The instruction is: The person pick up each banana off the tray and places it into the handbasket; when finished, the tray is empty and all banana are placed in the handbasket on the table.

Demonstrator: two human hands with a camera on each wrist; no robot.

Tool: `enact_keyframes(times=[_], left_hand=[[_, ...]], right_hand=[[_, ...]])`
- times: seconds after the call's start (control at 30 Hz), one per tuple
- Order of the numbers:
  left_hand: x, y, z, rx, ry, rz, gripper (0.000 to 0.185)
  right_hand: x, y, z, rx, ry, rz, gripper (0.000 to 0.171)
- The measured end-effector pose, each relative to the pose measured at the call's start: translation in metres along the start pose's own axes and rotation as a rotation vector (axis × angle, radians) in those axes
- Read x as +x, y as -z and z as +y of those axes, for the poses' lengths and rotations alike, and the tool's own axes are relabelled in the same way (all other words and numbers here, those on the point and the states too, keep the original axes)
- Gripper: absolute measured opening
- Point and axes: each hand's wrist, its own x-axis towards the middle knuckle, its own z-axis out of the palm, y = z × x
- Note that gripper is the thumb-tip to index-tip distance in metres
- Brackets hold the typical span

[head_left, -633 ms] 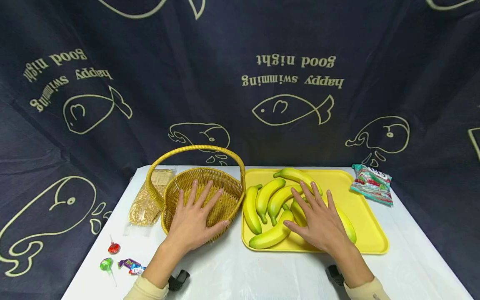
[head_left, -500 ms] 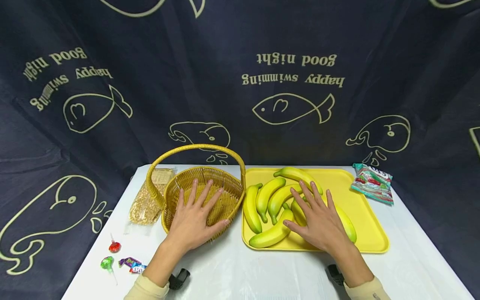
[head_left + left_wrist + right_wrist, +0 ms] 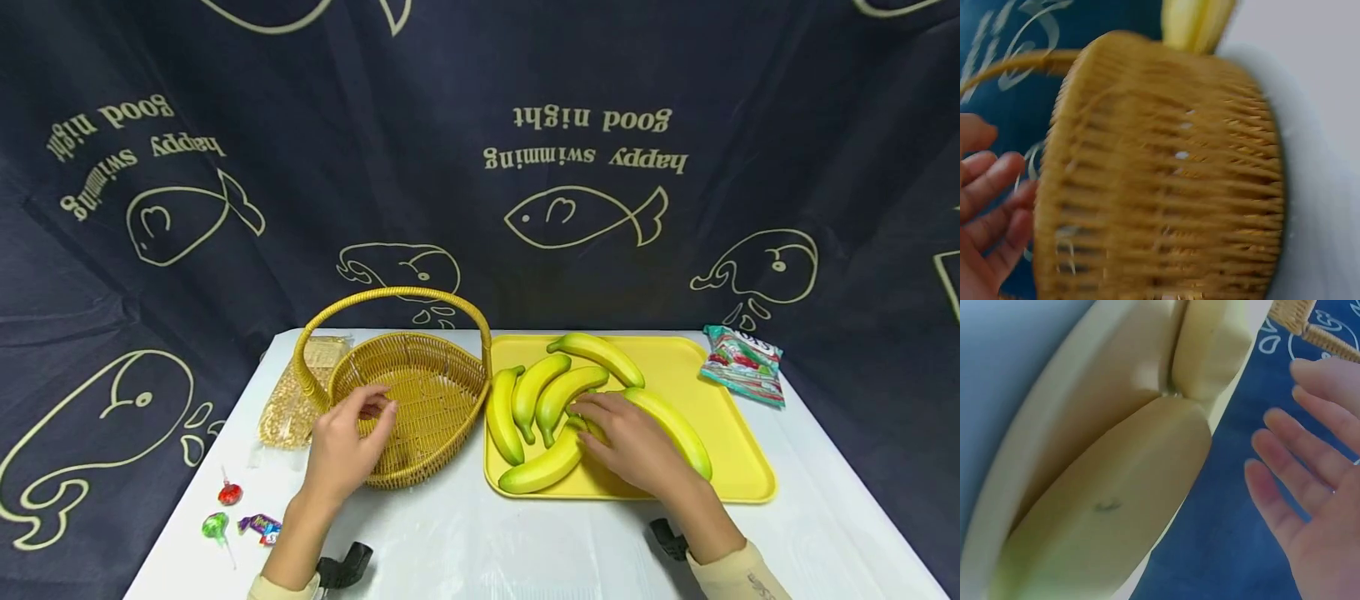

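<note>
My left hand point(image 3: 341, 450) hovers at the near left rim of a woven basket point(image 3: 431, 408), which has a tall arched handle. Its fingers are loosely bent and hold nothing; in the left wrist view they show beside the basket's wall point(image 3: 1166, 175). On the right, my right hand point(image 3: 633, 442) is low over the bananas on a yellow tray point(image 3: 727, 442), fingers bent, partly covering one banana. A long banana point(image 3: 675, 425) lies beside that hand, and another banana point(image 3: 543, 471) lies in front of its thumb. In the right wrist view, the fingers point(image 3: 1272, 487) are spread apart with nothing between them.
Several more bananas point(image 3: 536, 387) lie across the tray's left half. Behind the basket is a clear bag of kernels point(image 3: 288, 408). Red and green lollipops point(image 3: 213, 526) and small wrapped candies point(image 3: 258, 525) lie front left. A teal snack packet point(image 3: 742, 365) overlaps the tray's right edge.
Both hands had been flat with spread fingers. The left has drawn back and left, its fingers bending, uncovering the basket's inside. The right has bent its fingers down over the bananas.
</note>
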Motion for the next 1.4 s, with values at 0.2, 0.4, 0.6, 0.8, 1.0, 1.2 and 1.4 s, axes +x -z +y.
enact_keyframes(times=[0.2, 0.4, 0.6, 0.8, 1.0, 1.2, 1.4], left_hand=[[-0.007, 0.009, -0.027, -0.164, 0.148, 0.447, 0.005], [-0.022, 0.007, -0.025, -0.193, 0.248, 0.579, 0.005], [-0.039, 0.008, -0.030, -0.278, 0.288, 0.521, 0.009], [-0.049, 0.009, -0.038, -0.341, 0.315, 0.454, 0.014], [-0.054, 0.011, -0.044, -0.399, 0.326, 0.459, 0.019], [-0.053, 0.002, -0.057, -0.406, 0.327, 0.455, 0.020], [-0.057, -0.005, -0.064, -0.429, 0.358, 0.468, 0.019]], right_hand=[[0.006, -0.001, -0.010, 0.039, 0.093, -0.163, 0.034], [0.011, 0.004, -0.006, 0.050, 0.066, -0.141, 0.032], [0.015, 0.009, 0.018, -0.001, -0.096, -0.102, 0.035], [0.000, 0.005, 0.031, -0.021, -0.241, -0.150, 0.042], [-0.008, -0.002, 0.028, 0.035, -0.273, -0.236, 0.058], [-0.009, 0.001, 0.029, 0.041, -0.298, -0.242, 0.060], [-0.006, 0.017, 0.027, 0.079, -0.331, -0.226, 0.062]])
